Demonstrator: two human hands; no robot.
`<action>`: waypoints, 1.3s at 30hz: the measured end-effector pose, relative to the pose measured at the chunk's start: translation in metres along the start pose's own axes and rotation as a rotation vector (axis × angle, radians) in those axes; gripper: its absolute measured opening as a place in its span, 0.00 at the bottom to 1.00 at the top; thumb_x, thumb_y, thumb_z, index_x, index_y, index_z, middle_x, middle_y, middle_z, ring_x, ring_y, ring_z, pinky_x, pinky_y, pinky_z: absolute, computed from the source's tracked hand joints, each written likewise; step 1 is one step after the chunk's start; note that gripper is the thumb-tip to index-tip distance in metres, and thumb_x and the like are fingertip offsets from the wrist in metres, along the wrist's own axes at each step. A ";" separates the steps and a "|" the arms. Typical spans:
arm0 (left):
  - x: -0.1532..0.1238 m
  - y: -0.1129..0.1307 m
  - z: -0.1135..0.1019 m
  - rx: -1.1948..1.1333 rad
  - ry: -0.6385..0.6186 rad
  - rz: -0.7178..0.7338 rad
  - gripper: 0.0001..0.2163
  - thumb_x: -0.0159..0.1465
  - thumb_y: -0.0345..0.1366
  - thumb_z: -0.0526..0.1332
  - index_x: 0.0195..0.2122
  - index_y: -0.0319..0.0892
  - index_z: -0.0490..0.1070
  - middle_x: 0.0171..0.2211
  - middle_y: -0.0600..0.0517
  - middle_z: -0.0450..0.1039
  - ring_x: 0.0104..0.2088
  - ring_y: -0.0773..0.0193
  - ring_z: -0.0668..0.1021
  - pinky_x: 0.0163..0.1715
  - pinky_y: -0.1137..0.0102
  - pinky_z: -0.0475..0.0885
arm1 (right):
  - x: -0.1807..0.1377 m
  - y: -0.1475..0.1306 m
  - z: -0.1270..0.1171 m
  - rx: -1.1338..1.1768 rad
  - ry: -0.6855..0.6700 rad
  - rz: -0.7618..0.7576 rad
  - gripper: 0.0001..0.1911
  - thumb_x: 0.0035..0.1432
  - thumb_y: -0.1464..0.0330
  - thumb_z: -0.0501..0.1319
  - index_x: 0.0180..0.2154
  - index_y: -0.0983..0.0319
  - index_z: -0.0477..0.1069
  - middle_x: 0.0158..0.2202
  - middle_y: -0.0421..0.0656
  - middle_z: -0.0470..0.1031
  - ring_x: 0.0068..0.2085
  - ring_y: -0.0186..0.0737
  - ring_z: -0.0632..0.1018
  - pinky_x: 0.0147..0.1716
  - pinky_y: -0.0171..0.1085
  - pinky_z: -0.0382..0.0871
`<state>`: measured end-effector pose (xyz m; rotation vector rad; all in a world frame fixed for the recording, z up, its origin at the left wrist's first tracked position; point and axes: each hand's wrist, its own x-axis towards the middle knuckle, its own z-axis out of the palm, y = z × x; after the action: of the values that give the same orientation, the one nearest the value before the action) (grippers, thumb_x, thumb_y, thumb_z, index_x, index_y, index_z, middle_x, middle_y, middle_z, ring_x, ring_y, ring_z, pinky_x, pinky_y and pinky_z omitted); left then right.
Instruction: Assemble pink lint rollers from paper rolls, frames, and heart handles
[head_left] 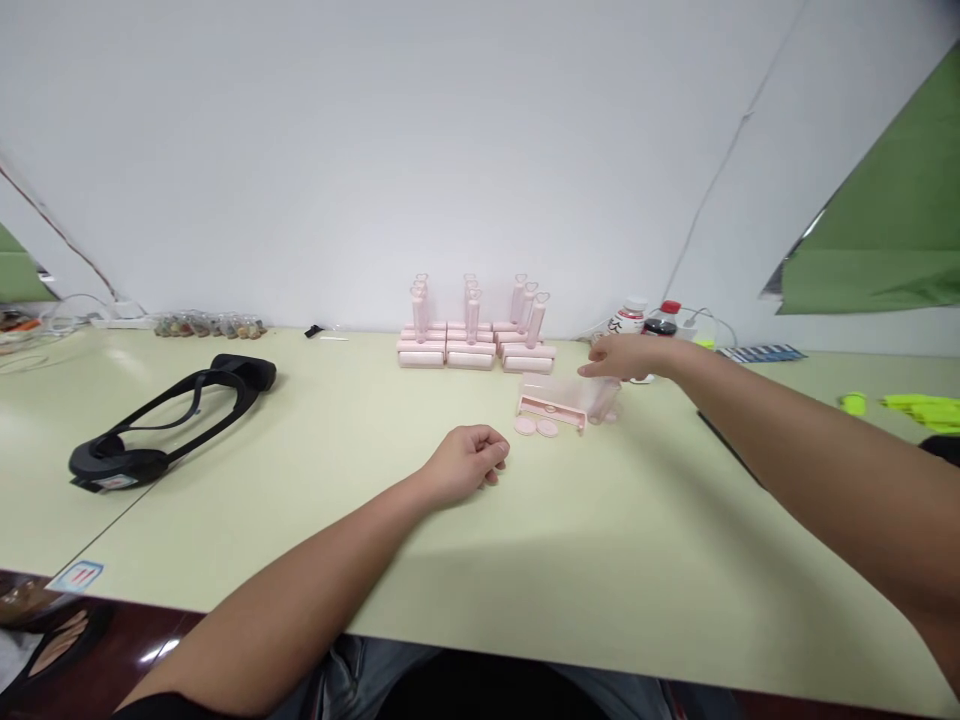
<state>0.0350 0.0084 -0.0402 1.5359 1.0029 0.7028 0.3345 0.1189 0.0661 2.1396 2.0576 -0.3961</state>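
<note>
My left hand (466,466) rests on the table with its fingers curled in and the thumb against them; nothing shows in it. Farther right, my right hand (626,356) hovers over loose pink parts, its fingers reaching left and apart, with nothing visible between them. Below it are a translucent pink cover (553,387), an open pink frame (550,409) and two pale pink discs (536,427). A blurred clear piece (601,397) lies close under the right hand. Behind stand several pink units (470,355) in rows, with white roll-like fronts and upright handles ending in heart-shaped loops.
A black headset with a strap (172,420) lies at left. Small bagged items (210,324) sit along the wall. A white bottle (628,316) and a red-capped dark bottle (664,318) stand behind my right hand. Yellow-green cloth (926,411) is at far right.
</note>
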 end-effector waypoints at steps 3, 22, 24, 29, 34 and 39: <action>0.000 -0.001 0.000 0.000 0.006 -0.010 0.12 0.61 0.44 0.59 0.34 0.40 0.70 0.30 0.51 0.72 0.26 0.68 0.76 0.22 0.75 0.67 | -0.005 -0.005 0.011 0.028 0.019 0.019 0.24 0.51 0.50 0.63 0.42 0.62 0.72 0.30 0.49 0.76 0.27 0.45 0.75 0.22 0.40 0.66; 0.001 -0.002 -0.001 0.020 0.004 -0.004 0.11 0.61 0.44 0.59 0.33 0.40 0.69 0.30 0.51 0.71 0.26 0.69 0.75 0.22 0.76 0.66 | -0.008 -0.007 0.015 -0.003 0.189 -0.054 0.28 0.47 0.69 0.65 0.53 0.63 0.71 0.56 0.51 0.72 0.52 0.53 0.75 0.43 0.40 0.70; 0.000 -0.002 -0.002 0.022 0.003 -0.004 0.11 0.61 0.44 0.59 0.33 0.40 0.69 0.30 0.52 0.71 0.26 0.69 0.75 0.22 0.76 0.66 | -0.010 -0.007 0.012 -0.002 0.204 -0.052 0.28 0.48 0.69 0.64 0.53 0.62 0.71 0.56 0.51 0.72 0.50 0.52 0.75 0.41 0.39 0.70; 0.001 -0.004 -0.002 0.020 0.006 -0.004 0.12 0.62 0.44 0.59 0.33 0.40 0.69 0.30 0.51 0.72 0.26 0.69 0.76 0.22 0.76 0.66 | -0.027 -0.009 -0.013 0.024 0.352 0.013 0.28 0.49 0.69 0.63 0.54 0.60 0.70 0.50 0.49 0.76 0.42 0.50 0.77 0.32 0.39 0.68; 0.003 -0.004 -0.001 -0.060 0.008 -0.008 0.18 0.62 0.51 0.58 0.34 0.39 0.70 0.30 0.50 0.72 0.24 0.69 0.75 0.20 0.75 0.67 | -0.074 -0.040 -0.016 0.102 0.773 -0.228 0.22 0.52 0.66 0.61 0.50 0.60 0.72 0.43 0.49 0.77 0.39 0.50 0.77 0.32 0.42 0.70; 0.001 0.004 0.000 -0.382 -0.092 0.014 0.29 0.60 0.61 0.54 0.44 0.37 0.70 0.37 0.44 0.74 0.29 0.62 0.78 0.21 0.71 0.73 | -0.120 -0.097 0.050 0.244 0.931 -0.828 0.15 0.58 0.70 0.59 0.48 0.61 0.69 0.44 0.50 0.76 0.42 0.47 0.77 0.40 0.44 0.72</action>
<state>0.0359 0.0091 -0.0368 1.2295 0.7395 0.7765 0.2304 -0.0049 0.0601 1.5740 3.5471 0.4077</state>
